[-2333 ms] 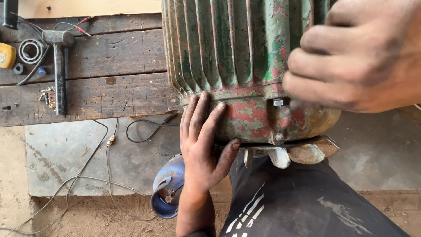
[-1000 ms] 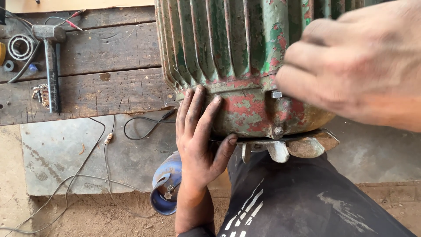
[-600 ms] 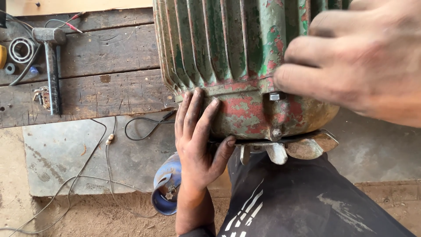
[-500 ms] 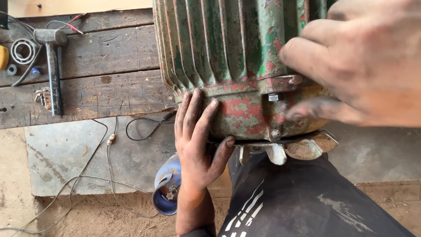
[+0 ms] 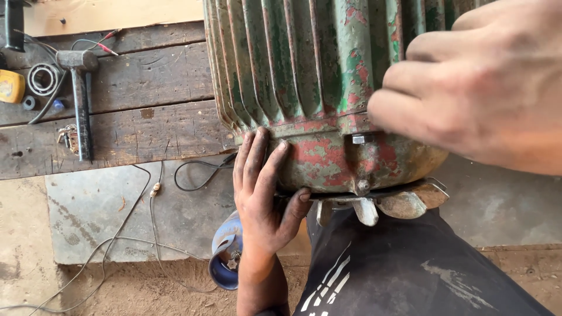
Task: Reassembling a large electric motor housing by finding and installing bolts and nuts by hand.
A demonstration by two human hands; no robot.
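Left hand (image 5: 263, 193): flat, open, pressed on green ribbed motor (image 5: 304, 76) | Right hand (image 5: 486, 88): fingers curled, touching motor's upper side

I see the ribbed metal motor housing (image 5: 304, 76) in flaking green with red patches, my trousers (image 5: 404, 275) black with white stripes, a blue round can (image 5: 225, 257), and the plank bench (image 5: 134, 88) weathered grey-brown.

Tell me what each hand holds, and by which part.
Left hand braces the ribbed motor at its end cover's lower edge. Right hand rests on the casing; grasp unclear.
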